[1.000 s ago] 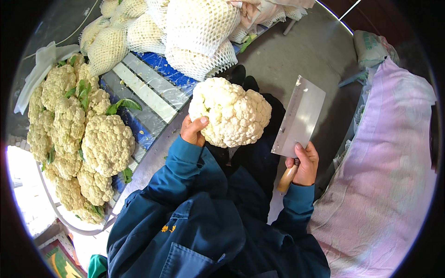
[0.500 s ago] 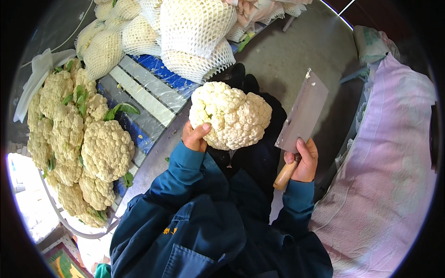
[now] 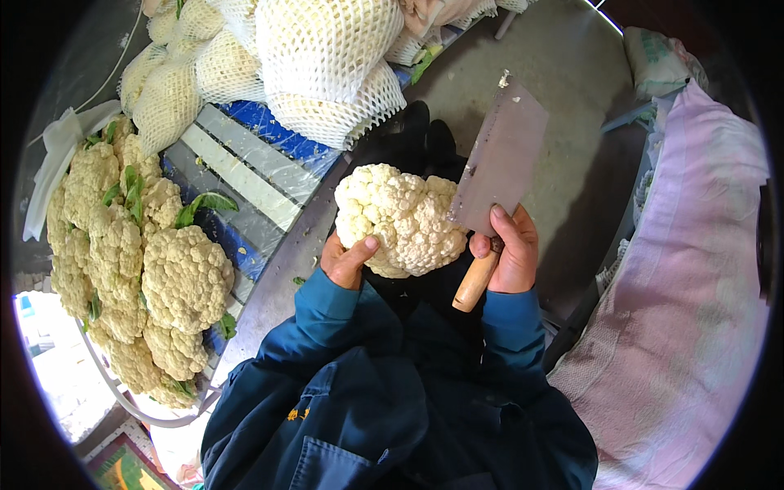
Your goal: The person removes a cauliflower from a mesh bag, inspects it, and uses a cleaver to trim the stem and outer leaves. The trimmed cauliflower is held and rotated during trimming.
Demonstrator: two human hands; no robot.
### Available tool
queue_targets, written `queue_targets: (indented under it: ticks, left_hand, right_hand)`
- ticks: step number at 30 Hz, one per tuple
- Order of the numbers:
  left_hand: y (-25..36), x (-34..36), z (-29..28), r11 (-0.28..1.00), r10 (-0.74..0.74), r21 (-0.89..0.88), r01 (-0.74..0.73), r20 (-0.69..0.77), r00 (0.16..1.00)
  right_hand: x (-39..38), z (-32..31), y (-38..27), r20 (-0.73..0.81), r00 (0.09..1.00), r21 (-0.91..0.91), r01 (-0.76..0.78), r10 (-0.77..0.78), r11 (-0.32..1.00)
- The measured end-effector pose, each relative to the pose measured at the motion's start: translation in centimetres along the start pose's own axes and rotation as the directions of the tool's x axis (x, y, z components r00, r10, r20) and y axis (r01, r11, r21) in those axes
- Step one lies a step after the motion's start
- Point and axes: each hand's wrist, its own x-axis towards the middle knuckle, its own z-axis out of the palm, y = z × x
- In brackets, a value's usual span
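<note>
A large cream-white cauliflower (image 3: 400, 219) is in front of me, gripped at its lower left side by my left hand (image 3: 346, 260). The thumb lies over its curds; the fingers beneath are hidden. My right hand (image 3: 514, 251) is closed around a cleaver (image 3: 505, 159) with a wide grey blade and a light wooden handle. Upward points the blade, its left edge overlapping or beside the cauliflower's right side; whether they touch I cannot tell. A few pale crumbs stick to the blade's top corner.
Several cauliflowers (image 3: 186, 278) with green leaves are piled at the left on a table covered in striped plastic (image 3: 245, 167). White foam-netted bundles (image 3: 322, 57) lie at its far end. A pinkish quilted cover (image 3: 661, 327) drapes along the right side. A sack (image 3: 657, 61) stands at the far right.
My right hand has brought the cleaver leftward and slightly up, close to the cauliflower. The cauliflower sits a little lower in view and has tilted slightly; my left hand keeps its hold.
</note>
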Motion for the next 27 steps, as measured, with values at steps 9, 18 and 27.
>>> queue_targets:
  ticks: [9,18,27]
  left_hand:
    - [4.0,-1.4,0.1,0.895,-0.111,0.438,0.084,0.037,0.993]
    - [6.0,-2.0,-1.8,0.279,0.036,0.959,0.055,-0.068,0.997]
    - [7.8,1.9,1.3,-0.011,0.299,0.848,-0.529,0.508,0.808]
  right_hand:
    - [0.3,-0.8,1.5,-0.028,0.998,-0.005,-0.056,0.055,0.998]
    - [0.3,-1.0,1.7,-0.015,0.998,-0.002,-0.056,0.056,0.998]
    - [0.2,-0.8,1.8,-0.016,0.998,-0.012,-0.064,0.063,0.998]
